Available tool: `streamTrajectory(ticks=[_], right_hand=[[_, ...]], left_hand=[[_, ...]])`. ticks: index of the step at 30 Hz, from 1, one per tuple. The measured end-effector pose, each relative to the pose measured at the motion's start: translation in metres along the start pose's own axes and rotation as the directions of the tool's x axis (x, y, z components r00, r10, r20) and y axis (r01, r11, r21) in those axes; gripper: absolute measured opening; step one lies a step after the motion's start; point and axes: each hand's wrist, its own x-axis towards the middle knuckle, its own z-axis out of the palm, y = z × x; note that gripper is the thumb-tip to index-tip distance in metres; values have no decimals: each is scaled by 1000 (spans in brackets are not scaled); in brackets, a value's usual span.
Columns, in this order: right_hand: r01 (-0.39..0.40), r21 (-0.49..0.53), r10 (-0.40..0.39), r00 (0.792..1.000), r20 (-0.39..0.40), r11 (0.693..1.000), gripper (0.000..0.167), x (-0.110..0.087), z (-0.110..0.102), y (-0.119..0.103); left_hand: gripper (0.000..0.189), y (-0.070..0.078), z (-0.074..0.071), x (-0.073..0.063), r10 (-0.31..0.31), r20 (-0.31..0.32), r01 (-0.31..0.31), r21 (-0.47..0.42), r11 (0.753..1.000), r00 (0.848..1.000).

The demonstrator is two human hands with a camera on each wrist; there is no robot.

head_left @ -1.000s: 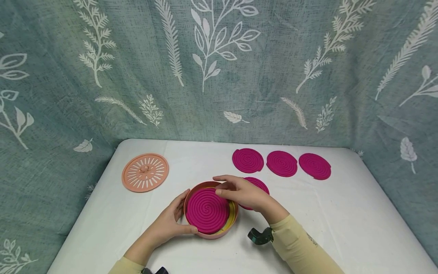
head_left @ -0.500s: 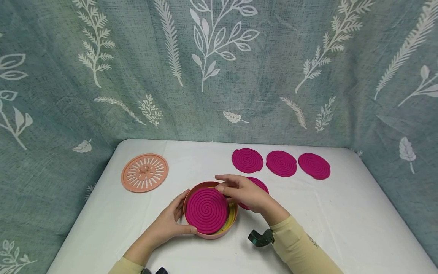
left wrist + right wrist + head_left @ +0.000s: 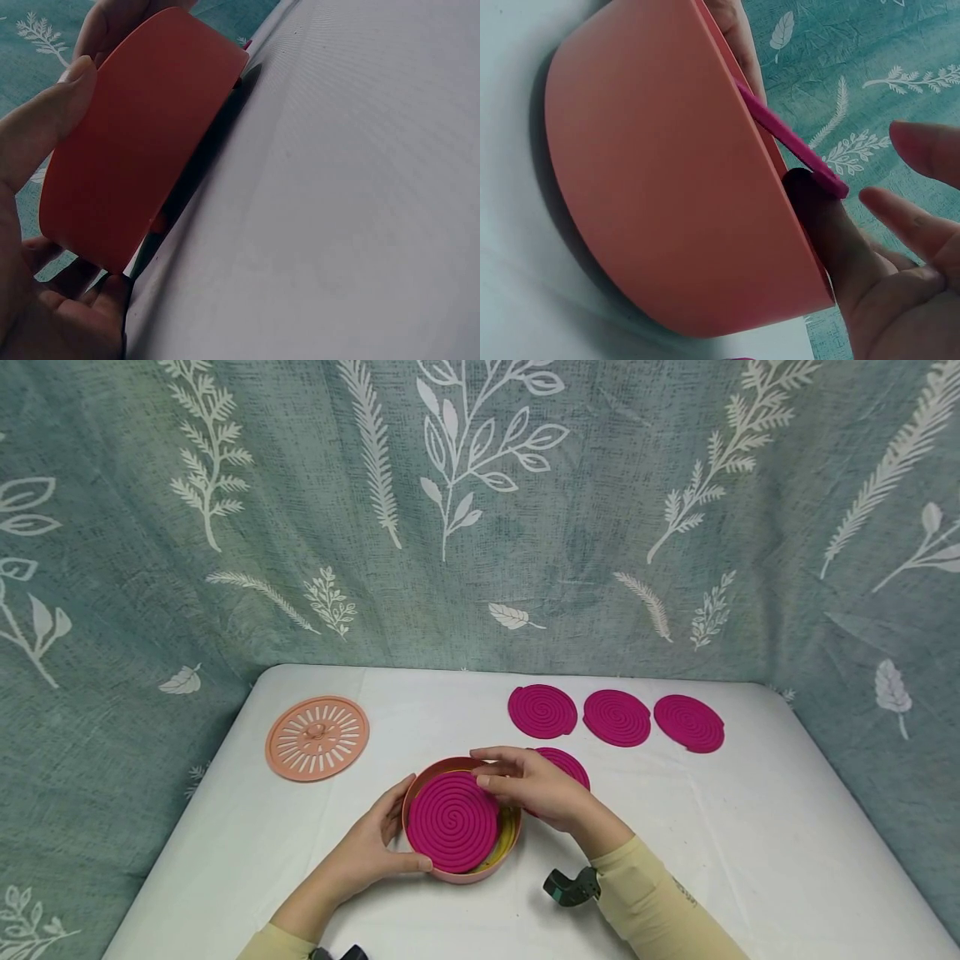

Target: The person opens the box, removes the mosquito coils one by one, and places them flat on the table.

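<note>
My left hand (image 3: 375, 839) grips the wall of a round coral box (image 3: 462, 877), thumb on the near side and fingers at the far left. The left wrist view shows the box's side wall (image 3: 142, 127) between thumb and fingers. A magenta mosquito coil (image 3: 453, 822) lies in the box opening, above a yellow interior (image 3: 504, 839). My right hand (image 3: 536, 785) holds that coil's right edge; in the right wrist view the coil (image 3: 791, 142) is tilted, its edge above the rim on a fingertip. The other fingertips there look slightly apart from it.
Several more magenta coils lie on the white table: a row at the back right, with a coil (image 3: 617, 718) in its middle, and another coil (image 3: 564, 763) partly behind my right hand. A slotted coral lid (image 3: 317, 738) lies at the left. A leaf-patterned curtain (image 3: 465, 610) hangs behind.
The right hand's fingers shift slightly at the coil's edge, with the thumb dipping a little. The left hand, the box and the other coils stay where they were.
</note>
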Motion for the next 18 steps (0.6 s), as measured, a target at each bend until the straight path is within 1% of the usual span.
streamTrajectory(ticks=[4,11,18], right_hand=[[-19,14,19,999,29,1000,55,-1,0,-1],[-32,12,32,998,52,999,56,-2,0,-1],[-30,-9,31,996,82,1000,59,-2,0,1]], left_hand=[[120,1,0,0,-6,-2,6,0,1000,1000],[121,2,0,0,-12,-7,12,6,1000,1000],[119,1,1,0,5,-1,-5,-9,1000,1000]])
